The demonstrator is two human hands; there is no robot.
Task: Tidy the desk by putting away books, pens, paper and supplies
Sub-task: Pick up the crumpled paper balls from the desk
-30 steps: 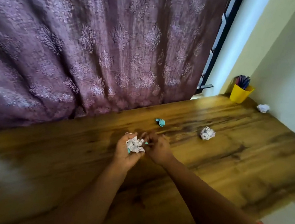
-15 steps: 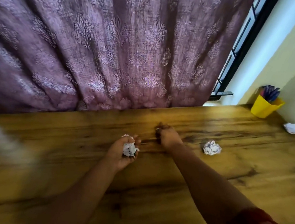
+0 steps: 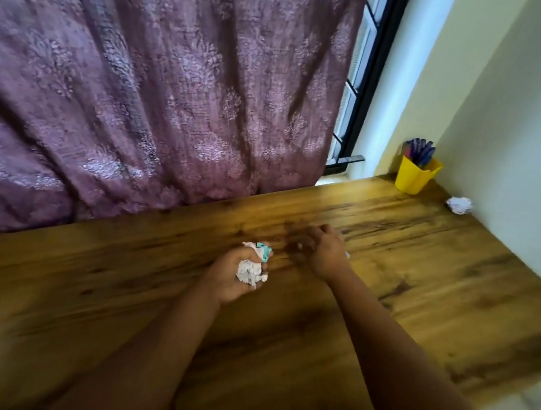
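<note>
your left hand (image 3: 236,275) is palm-up over the middle of the counter (image 3: 422,291), its grip curled closed around crumpled paper (image 3: 249,270), a white wad with a teal scrap at its 12 o'clock edge. your right hand (image 3: 321,250) sits just at 2 o'clock from it, blurred, fingers bent low over the wood; you cannot tell whether that grip holds anything. another paper ball (image 3: 459,205) lies far off at 2 o'clock by the wall, just beside the yellow pen cup (image 3: 413,178). a purple curtain (image 3: 142,70) hangs at 12 o'clock.
</note>
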